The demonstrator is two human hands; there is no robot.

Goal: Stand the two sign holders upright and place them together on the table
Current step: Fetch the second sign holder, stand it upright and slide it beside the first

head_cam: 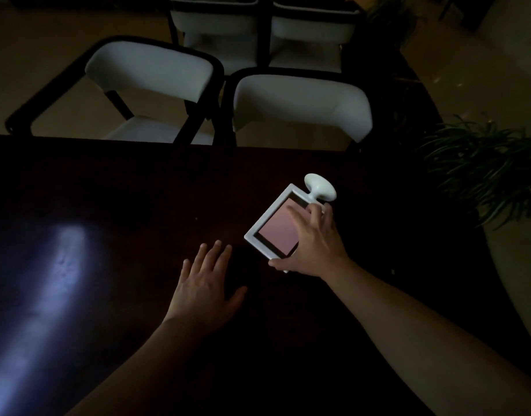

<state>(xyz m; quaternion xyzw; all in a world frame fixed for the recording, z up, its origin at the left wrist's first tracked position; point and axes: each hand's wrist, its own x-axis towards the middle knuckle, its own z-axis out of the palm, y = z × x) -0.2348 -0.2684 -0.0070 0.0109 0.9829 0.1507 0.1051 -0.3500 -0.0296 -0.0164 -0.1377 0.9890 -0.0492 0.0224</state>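
Observation:
One sign holder (276, 226), a white frame with a pink card and a round white foot at its far end, lies flat on the dark table (123, 181), right of centre. My right hand (313, 238) grips it, thumb under the near corner and fingers spread over the frame's right edge and card. My left hand (205, 286) rests flat on the table just left of the holder, fingers apart, holding nothing. A second sign holder is not in view in this dim scene.
Two white chairs with black frames (150, 73) (300, 106) stand along the table's far edge, two more behind them. A leafy potted plant (483, 169) stands at the table's right end. A pale light patch (57, 265) reflects on the left of the tabletop.

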